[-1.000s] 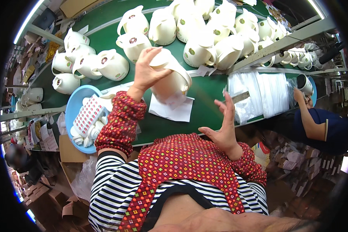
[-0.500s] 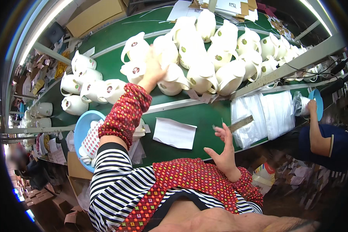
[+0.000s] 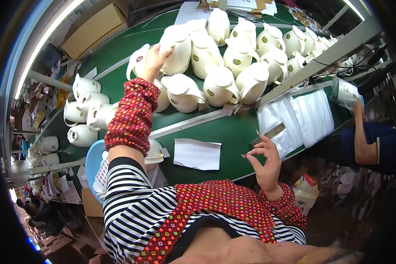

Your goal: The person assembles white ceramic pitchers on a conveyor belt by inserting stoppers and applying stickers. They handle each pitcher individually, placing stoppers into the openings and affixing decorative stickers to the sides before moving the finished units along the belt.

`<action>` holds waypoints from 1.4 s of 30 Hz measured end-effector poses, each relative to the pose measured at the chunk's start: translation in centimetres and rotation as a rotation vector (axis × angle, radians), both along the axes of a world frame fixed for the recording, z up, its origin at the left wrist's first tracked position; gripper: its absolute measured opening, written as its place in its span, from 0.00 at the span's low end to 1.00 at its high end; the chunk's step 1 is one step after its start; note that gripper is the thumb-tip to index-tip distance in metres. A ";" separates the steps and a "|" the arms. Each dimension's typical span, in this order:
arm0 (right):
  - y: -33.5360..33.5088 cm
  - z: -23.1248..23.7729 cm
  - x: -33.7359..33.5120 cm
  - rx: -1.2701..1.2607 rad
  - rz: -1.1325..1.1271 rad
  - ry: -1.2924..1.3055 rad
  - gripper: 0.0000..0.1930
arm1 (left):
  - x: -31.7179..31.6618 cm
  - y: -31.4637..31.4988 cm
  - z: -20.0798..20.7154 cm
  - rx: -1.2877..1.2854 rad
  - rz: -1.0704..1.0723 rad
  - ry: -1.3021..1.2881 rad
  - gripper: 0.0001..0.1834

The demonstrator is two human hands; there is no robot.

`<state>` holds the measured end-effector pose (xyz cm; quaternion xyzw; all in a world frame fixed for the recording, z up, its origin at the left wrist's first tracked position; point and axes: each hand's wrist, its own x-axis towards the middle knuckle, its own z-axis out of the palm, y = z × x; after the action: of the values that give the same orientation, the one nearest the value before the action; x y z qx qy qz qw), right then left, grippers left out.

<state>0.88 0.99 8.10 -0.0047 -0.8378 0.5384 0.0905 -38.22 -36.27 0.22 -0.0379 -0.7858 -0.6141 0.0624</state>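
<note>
My left hand (image 3: 155,63) reaches far out over the bench, its fingers curled against the upper part of a white jug (image 3: 138,60) with a dark red emblem. They partly cover that jug, and a taller white jug (image 3: 177,50) stands just right of them. My right hand (image 3: 267,167) is raised above the bench's near edge, thumb and forefinger pinched together. A tiny reddish sticker (image 3: 244,155) shows at their tips. Under my left forearm, a blue basin (image 3: 92,160) holds a sheet of red oval stickers (image 3: 102,173) and is partly hidden.
Several more white jugs (image 3: 220,86) crowd the green bench (image 3: 193,174), others lying at the left. A white paper (image 3: 197,154) lies before me. Stacked clear plastic bags (image 3: 312,116) are at the right. A metal rail (image 3: 325,55) slants overhead. A co-worker's hand (image 3: 358,108) holds a bagged white item.
My left hand has shifted away and left, onto the emblem-marked jug. My right hand's spread fingers have come together in a pinch. The co-worker's bagged item has moved, and the whole view has swung slightly.
</note>
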 end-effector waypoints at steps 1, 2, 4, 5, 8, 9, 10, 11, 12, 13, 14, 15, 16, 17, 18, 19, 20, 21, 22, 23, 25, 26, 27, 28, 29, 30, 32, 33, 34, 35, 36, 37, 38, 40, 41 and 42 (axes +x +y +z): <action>0.1 0.1 -0.1 -0.003 -0.009 0.016 0.09 | 1.0 0.9 2.4 0.069 -0.044 0.033 0.11; 0.2 0.2 -0.2 -0.006 -0.016 0.032 0.08 | 2.3 1.6 4.8 0.138 -0.086 0.065 0.10; -0.3 0.9 -0.6 -0.010 0.021 0.077 0.08 | 5.8 1.1 10.1 0.180 -0.159 0.058 0.10; -0.7 1.2 -0.9 -0.042 0.039 0.085 0.09 | 7.7 0.6 12.2 0.204 -0.244 0.102 0.11; -2.8 3.6 -1.5 -0.110 0.115 0.125 0.08 | 14.7 0.3 17.4 0.310 -0.455 0.166 0.15; -3.8 4.7 -1.6 -0.125 0.152 0.148 0.08 | 16.6 -0.3 17.7 0.354 -0.505 0.181 0.16; -4.5 5.4 -1.6 -0.140 0.182 0.165 0.08 | 18.5 -0.3 17.6 0.454 -0.525 0.161 0.16; -4.9 6.0 -1.7 -0.124 0.248 0.206 0.09 | 20.4 -0.6 17.2 0.641 -0.569 0.099 0.15; -5.6 6.7 -1.4 -0.169 0.285 0.182 0.10 | 22.9 -0.9 16.9 0.825 -0.600 0.031 0.15; -6.3 7.6 -0.9 -0.207 0.315 0.159 0.11 | 25.6 -0.7 16.9 0.923 -0.408 -0.060 0.22; -6.9 8.4 -0.4 -0.231 0.358 0.162 0.17 | 26.5 -2.2 14.6 1.238 -0.503 -0.122 0.25; -7.4 9.4 0.1 -0.255 0.404 0.165 0.22 | 27.4 -3.6 12.6 1.550 -0.589 -0.202 0.28; -7.8 9.8 0.6 -0.271 0.448 0.157 0.26 | 29.3 -3.8 11.6 1.925 -0.609 -0.313 0.29; -8.1 10.1 1.0 -0.288 0.489 0.149 0.29 | 30.0 -3.8 9.7 1.952 -0.588 -0.424 0.29; -8.7 10.2 1.4 -0.299 0.527 0.134 0.32 | 31.6 -1.9 9.8 1.840 -0.415 -0.501 0.27; -9.6 10.8 1.6 -0.314 0.550 0.080 0.37 | 32.5 -0.5 9.1 1.778 -0.422 -0.587 0.26; -10.0 11.1 1.9 -0.326 0.576 -0.007 0.37 | 33.1 0.9 8.2 1.724 -0.438 -0.668 0.25; -10.2 11.1 1.8 -0.308 0.603 -0.091 0.37 | 33.7 2.1 7.8 1.713 -0.387 -0.732 0.24; -10.5 11.2 1.9 -0.292 0.631 -0.167 0.37 | 34.1 3.1 7.9 1.696 -0.341 -0.791 0.23; -10.9 11.2 2.3 -0.304 0.621 -0.270 0.37 | 34.6 3.6 7.6 1.705 -0.297 -0.863 0.22; -11.3 9.9 2.8 -0.237 0.639 -0.342 0.37 | 34.9 4.2 6.8 1.683 -0.314 -0.878 0.20; -11.5 9.4 3.1 -0.203 0.649 -0.378 0.37 | 34.9 4.3 6.4 1.673 -0.320 -0.884 0.20; -12.1 9.1 3.4 -0.253 0.625 -0.457 0.39 | 34.7 4.0 6.3 1.718 -0.410 -0.864 0.18; -12.3 8.8 3.7 -0.202 0.631 -0.418 0.39 | 34.8 3.9 6.4 1.667 -0.357 -0.854 0.17; -12.4 8.3 3.8 -0.150 0.638 -0.379 0.39 | 35.0 4.1 6.7 1.635 -0.309 -0.859 0.17; -12.7 8.0 3.9 -0.105 0.646 -0.332 0.40 | 35.2 4.3 7.3 1.594 -0.261 -0.862 0.16; -13.2 7.8 3.9 -0.036 0.681 -0.275 0.41 | 35.5 4.3 7.4 1.561 -0.254 -0.872 0.16; -13.5 8.1 3.9 0.018 0.702 -0.245 0.42 | 35.5 4.3 7.3 1.544 -0.256 -0.878 0.15; -13.7 8.2 3.9 0.070 0.721 -0.216 0.42 | 35.5 4.3 7.2 1.537 -0.260 -0.868 0.15; -13.9 8.1 3.9 0.080 0.734 -0.213 0.43 | 35.5 4.2 7.1 1.531 -0.264 -0.857 0.15; -14.1 7.9 3.9 0.091 0.746 -0.209 0.44 | 35.5 4.3 7.0 1.524 -0.271 -0.846 0.14; -14.2 7.8 4.0 0.102 0.757 -0.205 0.45 | 35.5 4.4 7.1 1.524 -0.268 -0.851 0.14; -14.2 7.6 4.1 0.117 0.765 -0.186 0.45 | 35.6 4.6 7.3 1.524 -0.264 -0.855 0.14; -14.3 7.2 4.2 0.147 0.776 -0.146 0.46 | 35.7 4.7 7.6 1.533 -0.269 -0.869 0.13; -14.4 7.2 4.2 0.174 0.784 -0.110 0.46 | 35.7 4.7 7.8 1.545 -0.276 -0.879 0.13; -14.4 7.1 4.3 0.198 0.795 -0.073 0.46 | 35.8 4.6 7.9 1.554 -0.278 -0.887 0.13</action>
<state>5.13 -13.46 15.16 0.3089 -0.8248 0.4478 -0.1545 -2.44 -31.62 8.11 0.1605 -0.0901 -0.9318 -0.3129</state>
